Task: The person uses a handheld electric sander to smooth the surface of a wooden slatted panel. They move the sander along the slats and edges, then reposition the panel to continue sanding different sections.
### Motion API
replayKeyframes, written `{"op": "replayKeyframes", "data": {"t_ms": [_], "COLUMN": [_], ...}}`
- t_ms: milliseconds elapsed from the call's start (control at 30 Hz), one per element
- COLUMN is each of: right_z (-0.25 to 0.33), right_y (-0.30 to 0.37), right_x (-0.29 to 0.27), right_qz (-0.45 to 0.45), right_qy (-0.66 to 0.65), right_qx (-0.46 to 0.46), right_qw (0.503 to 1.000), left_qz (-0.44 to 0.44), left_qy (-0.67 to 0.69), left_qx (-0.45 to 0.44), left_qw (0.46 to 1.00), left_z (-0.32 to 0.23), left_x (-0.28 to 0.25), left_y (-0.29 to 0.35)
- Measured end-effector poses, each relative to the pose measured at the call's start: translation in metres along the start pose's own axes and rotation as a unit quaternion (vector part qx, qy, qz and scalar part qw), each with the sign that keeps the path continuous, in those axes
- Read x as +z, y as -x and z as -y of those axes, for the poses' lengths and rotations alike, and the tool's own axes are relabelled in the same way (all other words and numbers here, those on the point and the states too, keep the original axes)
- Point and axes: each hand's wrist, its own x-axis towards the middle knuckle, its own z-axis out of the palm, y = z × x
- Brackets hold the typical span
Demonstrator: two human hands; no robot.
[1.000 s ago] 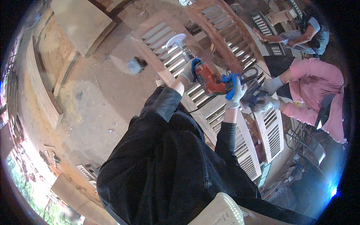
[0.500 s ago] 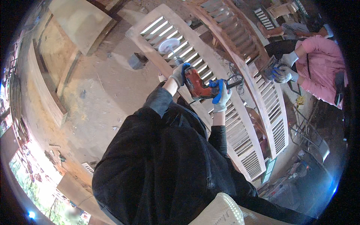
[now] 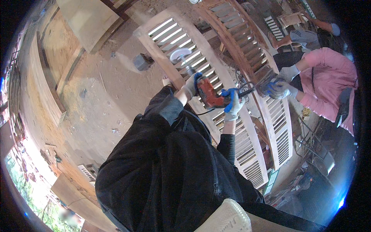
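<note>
Both my hands wear white work gloves with blue palms and hold a red power drill [image 3: 208,93]. My left hand [image 3: 190,86] is closed round its front, behind the shaft. My right hand [image 3: 233,105] wraps the rear handle, where a dark cord comes out. A pale round sanding disc [image 3: 180,54], blurred, sits at the end of the shaft. It is over the upper slats of a long wooden louvred shutter [image 3: 164,19]; whether it touches them I cannot tell.
Beside it stands a second, browner louvred shutter [image 3: 259,38]. A co-worker in a pink top [image 3: 328,77] works on that one with gloved hands on a dark tool [image 3: 266,83]. A dark block [image 3: 143,62] lies on the dusty floor; wooden boards [image 3: 87,23] are at the far left.
My hands and the drill have shifted a little right and down in the view, the disc with them. The co-worker's hands and tool have moved left and down along the second shutter.
</note>
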Motion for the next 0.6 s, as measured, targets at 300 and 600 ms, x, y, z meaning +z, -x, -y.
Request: {"op": "replayKeyframes", "data": {"t_ms": [300,600], "right_z": [-0.023,-0.023], "right_y": [0.02,0.032], "right_x": [-0.023,-0.027], "right_qz": [-0.057,-0.067], "right_qy": [-0.039,0.014], "right_qx": [-0.057,-0.013], "right_qw": [0.996,0.998], "left_qz": [-0.184,-0.195], "left_qy": [-0.061,-0.187], "left_qx": [0.078,0.11], "left_qw": [0.978,0.957], "left_z": [0.0,0.004], "left_x": [0.049,0.06], "left_y": [0.004,0.041]}}
